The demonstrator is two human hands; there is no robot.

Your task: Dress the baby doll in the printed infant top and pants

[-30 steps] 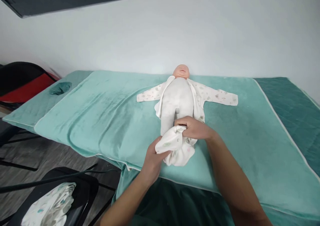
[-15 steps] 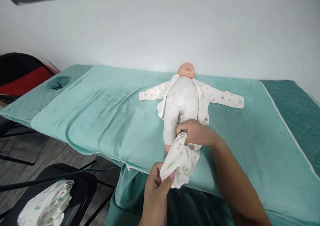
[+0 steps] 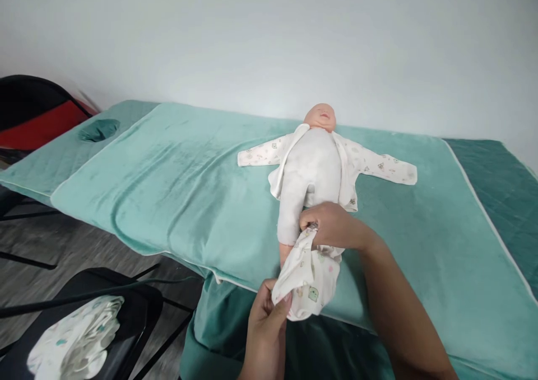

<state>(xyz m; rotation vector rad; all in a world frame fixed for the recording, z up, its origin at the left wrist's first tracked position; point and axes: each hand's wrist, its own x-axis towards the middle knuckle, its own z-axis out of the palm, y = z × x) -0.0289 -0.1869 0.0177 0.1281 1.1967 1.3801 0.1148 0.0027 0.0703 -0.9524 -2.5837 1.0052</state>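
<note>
A baby doll (image 3: 311, 164) lies on its back on the green bed cover, its open printed jacket (image 3: 380, 166) spread out at both sleeves. Over the doll's lower legs are white baby pants (image 3: 321, 282) with small animal prints. My left hand (image 3: 269, 307) pinches the lower edge of the pants near the bed's front edge. Above it, my right hand (image 3: 330, 226) is closed on the bunched upper part of the pants, beside the doll's leg. One bare lower leg (image 3: 284, 252) shows to the left of the cloth; the other is hidden behind my hand and the pants.
The green massage bed (image 3: 197, 200) stands against a white wall and has a face hole (image 3: 100, 130) at its left end. A black chair at lower left bears folded printed cloth (image 3: 78, 338). Another black and red chair (image 3: 40, 114) stands behind.
The view has shifted slightly, so the doll sits a little further right. More of its bare lower leg shows beside the pants. Both hands keep their hold.
</note>
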